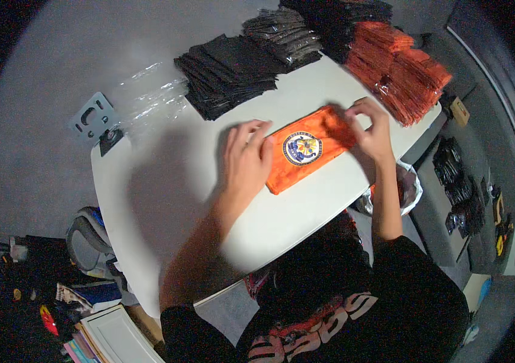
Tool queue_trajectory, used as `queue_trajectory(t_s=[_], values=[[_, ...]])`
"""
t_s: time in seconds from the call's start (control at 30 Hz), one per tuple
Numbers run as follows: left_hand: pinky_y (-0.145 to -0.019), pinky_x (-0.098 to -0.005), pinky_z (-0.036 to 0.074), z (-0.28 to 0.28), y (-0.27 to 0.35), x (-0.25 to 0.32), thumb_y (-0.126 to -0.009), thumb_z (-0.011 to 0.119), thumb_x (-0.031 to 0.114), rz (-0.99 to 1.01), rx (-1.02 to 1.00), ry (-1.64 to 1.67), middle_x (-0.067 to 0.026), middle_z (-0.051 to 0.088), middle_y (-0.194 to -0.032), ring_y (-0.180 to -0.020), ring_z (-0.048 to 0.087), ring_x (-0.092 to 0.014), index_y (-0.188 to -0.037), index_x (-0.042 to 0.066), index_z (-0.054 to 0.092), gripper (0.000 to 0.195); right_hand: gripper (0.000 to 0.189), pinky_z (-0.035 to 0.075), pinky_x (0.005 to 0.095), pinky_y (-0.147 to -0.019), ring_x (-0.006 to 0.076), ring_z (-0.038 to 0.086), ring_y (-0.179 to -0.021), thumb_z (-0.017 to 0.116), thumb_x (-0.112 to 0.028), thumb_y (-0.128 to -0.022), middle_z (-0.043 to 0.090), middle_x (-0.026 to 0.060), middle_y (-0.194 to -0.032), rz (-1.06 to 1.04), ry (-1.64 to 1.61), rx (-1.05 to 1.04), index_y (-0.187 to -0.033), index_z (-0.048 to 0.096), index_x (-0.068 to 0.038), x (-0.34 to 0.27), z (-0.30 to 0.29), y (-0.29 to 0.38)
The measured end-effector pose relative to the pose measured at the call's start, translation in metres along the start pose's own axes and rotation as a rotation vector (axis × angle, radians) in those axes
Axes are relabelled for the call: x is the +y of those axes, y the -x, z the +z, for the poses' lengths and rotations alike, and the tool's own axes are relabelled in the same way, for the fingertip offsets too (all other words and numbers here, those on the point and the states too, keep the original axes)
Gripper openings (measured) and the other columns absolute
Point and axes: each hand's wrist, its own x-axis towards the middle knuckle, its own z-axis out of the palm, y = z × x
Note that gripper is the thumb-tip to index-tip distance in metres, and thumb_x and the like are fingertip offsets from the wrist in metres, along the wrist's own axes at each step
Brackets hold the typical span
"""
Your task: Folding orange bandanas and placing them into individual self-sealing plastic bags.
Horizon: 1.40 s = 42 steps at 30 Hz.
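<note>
A folded piece of orange cloth (pixel 280 177) lies slanted on the white table (pixel 185 213) before me. It bears a round emblem (pixel 303 149) with writing around its rim. At the cloth's left end is my left hand (pixel 248 156), fingers apart, its thumb at the cloth's edge. My right hand (pixel 373 129) is over or beside the cloth's right end, thumb and forefinger curved close together and blurred. Whether those fingertips pinch anything cannot be made out.
Black folded pieces (pixel 232 68) are piled along the far edge, with orange ones (pixel 398 72) at the far right. Clear plastic film (pixel 157 97) lies at the far left, near a metal bracket (pixel 94 115). A lined bin (pixel 411 188) stands by the right edge.
</note>
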Motion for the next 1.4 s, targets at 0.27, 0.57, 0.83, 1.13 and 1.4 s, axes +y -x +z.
queue_trajectory(t_s=[0.27, 0.57, 0.83, 1.13, 1.4], values=[[-0.123, -0.0506, 0.033, 0.028, 0.027, 0.018, -0.108, 0.050, 0.024, 0.044, -0.404, -0.135, -0.0312, 0.043, -0.157, -0.150, 0.036, -0.047, -0.145, -0.016, 0.047, 0.054, 0.048, 0.035, 0.0468, -0.124, 0.0384, 0.042, -0.150, 0.060, -0.013, -0.101, 0.052, 0.0204, -0.155, -0.305, 0.136, -0.652, -0.145, 0.055, 0.004, -0.021, 0.040, 0.009], [-0.126, -0.0588, 0.019, 0.023, 0.035, 0.017, -0.108, 0.049, 0.041, -0.037, -0.462, -0.272, -0.0287, 0.023, -0.168, -0.158, 0.019, -0.045, -0.157, -0.011, 0.030, 0.074, 0.072, 0.023, 0.0557, -0.127, 0.0398, 0.028, -0.156, 0.055, -0.046, -0.102, 0.032, 0.0175, -0.168, -0.385, 0.516, -0.637, -0.160, 0.038, -0.008, -0.012, 0.033, 0.005], [-0.122, -0.0568, 0.027, 0.017, 0.030, 0.018, -0.105, 0.056, 0.044, -0.081, -0.418, -0.334, -0.0272, 0.033, -0.163, -0.152, 0.029, -0.042, -0.155, -0.008, 0.036, 0.075, 0.064, 0.038, 0.0533, -0.118, 0.0391, 0.047, -0.143, 0.062, -0.049, -0.097, 0.051, 0.0177, -0.154, -0.315, 0.335, -0.535, -0.146, 0.056, -0.008, -0.002, 0.028, -0.007], [-0.084, -0.0432, 0.053, -0.004, 0.005, -0.031, -0.089, 0.079, 0.021, -0.156, -0.073, -0.103, -0.0084, 0.074, -0.091, -0.090, 0.068, -0.031, -0.093, 0.009, 0.079, 0.013, 0.019, 0.051, 0.0393, -0.096, 0.0301, 0.067, -0.101, 0.076, -0.017, -0.093, 0.073, 0.0159, -0.104, -0.135, -0.073, -0.450, -0.101, 0.078, 0.000, 0.060, 0.040, -0.047], [-0.076, -0.0417, 0.054, 0.001, 0.007, -0.048, -0.088, 0.079, 0.018, -0.131, -0.086, -0.044, -0.0094, 0.073, -0.088, -0.082, 0.067, -0.030, -0.092, 0.007, 0.078, 0.011, 0.015, 0.052, 0.0361, -0.088, 0.0250, 0.067, -0.093, 0.076, -0.013, -0.093, 0.071, 0.0130, -0.095, -0.019, -0.184, -0.401, -0.097, 0.078, 0.002, 0.074, 0.046, -0.049]])
